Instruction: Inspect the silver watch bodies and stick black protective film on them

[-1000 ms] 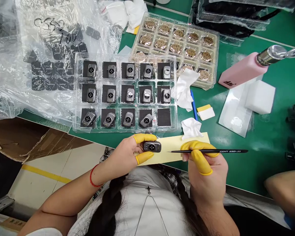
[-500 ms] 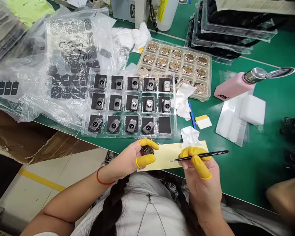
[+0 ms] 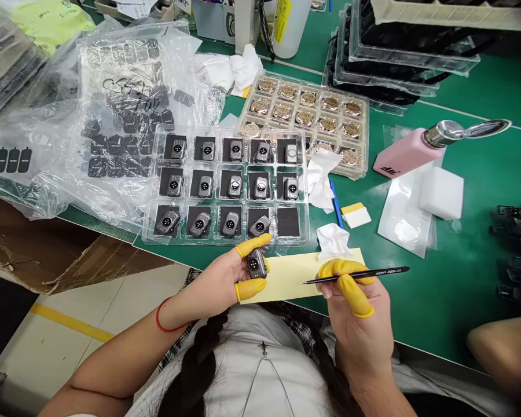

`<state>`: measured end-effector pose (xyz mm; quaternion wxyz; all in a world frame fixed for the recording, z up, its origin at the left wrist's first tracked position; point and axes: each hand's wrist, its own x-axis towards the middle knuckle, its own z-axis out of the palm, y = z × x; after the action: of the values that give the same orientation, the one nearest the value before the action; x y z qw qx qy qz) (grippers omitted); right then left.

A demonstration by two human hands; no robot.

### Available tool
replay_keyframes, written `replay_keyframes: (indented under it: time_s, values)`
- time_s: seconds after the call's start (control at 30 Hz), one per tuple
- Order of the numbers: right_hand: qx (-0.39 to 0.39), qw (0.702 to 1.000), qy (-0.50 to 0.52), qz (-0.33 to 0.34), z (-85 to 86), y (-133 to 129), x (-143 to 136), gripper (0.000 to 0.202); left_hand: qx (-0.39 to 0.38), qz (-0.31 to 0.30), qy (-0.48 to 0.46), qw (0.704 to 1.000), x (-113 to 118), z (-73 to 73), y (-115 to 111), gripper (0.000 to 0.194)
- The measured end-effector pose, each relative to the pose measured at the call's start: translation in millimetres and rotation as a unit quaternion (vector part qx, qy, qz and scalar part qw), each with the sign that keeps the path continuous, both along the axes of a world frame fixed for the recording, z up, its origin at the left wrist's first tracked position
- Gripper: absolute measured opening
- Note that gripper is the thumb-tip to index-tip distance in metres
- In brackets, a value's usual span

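My left hand, with yellow finger cots, grips a dark smartwatch body, its sensor back turned up. Fine-tipped black tweezers lie in my right hand, also in yellow finger cots, with the points to the left. Under and between both hands is a yellow paper sheet. Just beyond, a clear compartment tray holds several similar watch bodies on black pads. Its front right compartment has only a black pad.
Behind the tray stands another tray of round gold-coloured parts. A pink pump bottle, a white sponge block and crumpled tissues are to the right. Plastic-bagged labels cover the left. Another person's arm shows at lower right.
My left hand has shifted slightly left and turned the watch body, so its sensor back faces up more fully. My right hand and the tweezers stay nearly still.
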<state>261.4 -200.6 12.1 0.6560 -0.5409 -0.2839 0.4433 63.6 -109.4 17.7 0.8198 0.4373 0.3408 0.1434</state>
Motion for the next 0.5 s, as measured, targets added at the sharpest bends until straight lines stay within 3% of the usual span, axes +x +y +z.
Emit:
replay_keyframes:
  time_s: [0.17,0.33,0.5]
  values:
    - [0.005,1.000,0.007,0.000,0.1,2.2,-1.4,0.004,-0.025,-0.038,-0.054,0.997,0.9,0.5,0.3,0.063]
    - [-0.005,1.000,-0.005,0.003,5.2,5.0,-5.5,0.004,0.087,-0.073,0.019,0.993,2.9,0.7,0.7,0.047]
    - [-0.004,0.998,-0.035,0.045,7.3,4.1,-7.8,0.003,0.105,-0.123,0.046,0.986,3.0,2.0,2.0,0.057]
